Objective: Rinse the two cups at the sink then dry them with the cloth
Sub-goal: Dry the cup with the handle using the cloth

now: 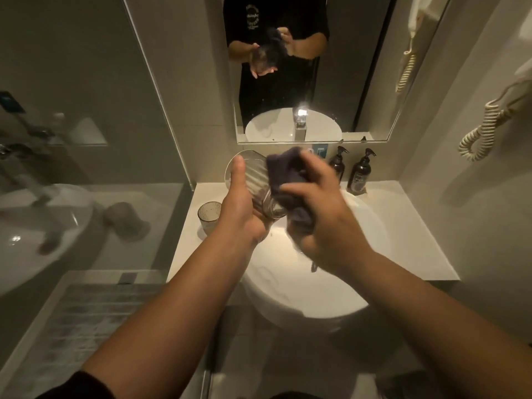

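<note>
- Head view: the left hand (240,208) is wrapped around a clear ribbed cup (250,180), thumb along the near side, holding it above the round white sink (331,283).
- The cup lies tilted, its long axis running from the wide rim at the upper left, away from the person, down to the base at the lower right; which end is open is hard to tell through the blur.
- The right hand (322,214) is closed on a dark cloth (285,180), bunched in the fingers and pressed against the cup's right side, so the cloth meets the cup just beside the left hand's grip.
- The second cup (207,216) stands upright on the white counter (417,226), to the left of the sink and just beyond the left wrist; the left hand is the nearer one to it.
- Judging from this, the drying of the first cup is under way, and the next wipe would depend on turning the cup about its long axis against the cloth.
- Two dark pump bottles (359,175) stand at the back of the counter, well clear.
</note>
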Tool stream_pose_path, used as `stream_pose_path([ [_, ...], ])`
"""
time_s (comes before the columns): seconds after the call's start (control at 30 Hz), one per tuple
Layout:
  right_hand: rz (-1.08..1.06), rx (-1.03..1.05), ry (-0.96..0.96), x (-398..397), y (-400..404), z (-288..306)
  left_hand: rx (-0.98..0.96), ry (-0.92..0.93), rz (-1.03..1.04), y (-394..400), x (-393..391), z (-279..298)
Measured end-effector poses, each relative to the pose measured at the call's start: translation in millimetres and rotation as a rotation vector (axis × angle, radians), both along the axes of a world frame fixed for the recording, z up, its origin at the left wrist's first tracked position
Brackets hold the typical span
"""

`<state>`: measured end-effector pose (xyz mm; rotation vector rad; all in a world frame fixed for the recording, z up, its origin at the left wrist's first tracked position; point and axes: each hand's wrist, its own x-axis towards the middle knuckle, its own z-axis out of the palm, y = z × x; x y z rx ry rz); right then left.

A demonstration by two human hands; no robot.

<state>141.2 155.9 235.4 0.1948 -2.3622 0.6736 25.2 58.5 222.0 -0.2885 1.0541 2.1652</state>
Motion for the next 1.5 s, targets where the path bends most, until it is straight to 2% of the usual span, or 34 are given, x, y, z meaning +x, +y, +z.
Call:
stream_pose_path([
  [0.07,0.000,0.200,-0.017,-9,-4,-13,-0.022,-0.025,-0.010,-1,4,3],
  [0.17,0.011,0.308,0.016,-12,1,-25,-0.007,-0.087,0.011,-3,9,4],
  [0.3,0.114,0.357,0.129,-7,4,-47,-0.015,-0.141,-0.029,-5,13,7],
  [0.43,0.148,0.379,0.159,-6,10,-55,-0.030,-0.115,-0.083,-8,7,6],
  [0.53,0.131,0.431,0.125,-2,21,-53,-0.013,-0.073,-0.026,-5,4,9],
  [0.63,0.145,0.391,-0.007,4,35,-53,-0.006,-0.021,0.067,-1,-1,11],
  [0.7,0.034,0.141,-0.183,5,42,-51,-0.031,0.014,0.079,0,-4,12],
  [0.73,-0.068,-0.089,-0.297,6,43,-47,-0.031,0.022,0.073,0,-6,12],
  [0.8,-0.160,-0.727,-0.501,4,47,-38,-0.014,0.018,0.063,0,-9,12],
  [0.87,-0.115,-1.301,-0.464,5,52,-31,-0.002,0.016,0.076,-2,-11,12],
  [0.9,-0.076,-1.467,-0.393,5,53,-27,-0.002,0.014,0.082,-2,-11,11],
  [0.93,-0.035,-1.533,-0.324,6,54,-22,-0.004,0.011,0.085,-2,-11,11],
  [0.97,0.005,-1.484,-0.266,8,52,-15,-0.006,0.006,0.086,-1,-10,10],
  [1.0,0.007,-1.319,-0.208,9,50,-8,-0.008,0.001,0.085,0,-9,10],
  [1.07,-0.068,-0.755,-0.027,10,42,10,-0.008,-0.004,0.072,2,-6,11],
  [1.13,-0.003,-0.167,0.152,4,35,17,0.020,-0.006,0.035,4,-5,10],
  [1.2,0.076,0.250,0.175,-10,32,9,0.059,-0.008,-0.030,6,-2,13],
  [1.23,0.075,0.385,0.144,-17,31,3,0.061,-0.005,-0.045,5,-1,14],
  [1.33,0.045,0.547,0.056,-26,33,-8,0.053,-0.011,-0.049,2,-1,16],
  [1.5,0.053,0.574,0.115,-27,33,-23,0.036,-0.045,-0.039,-1,-1,13],
])
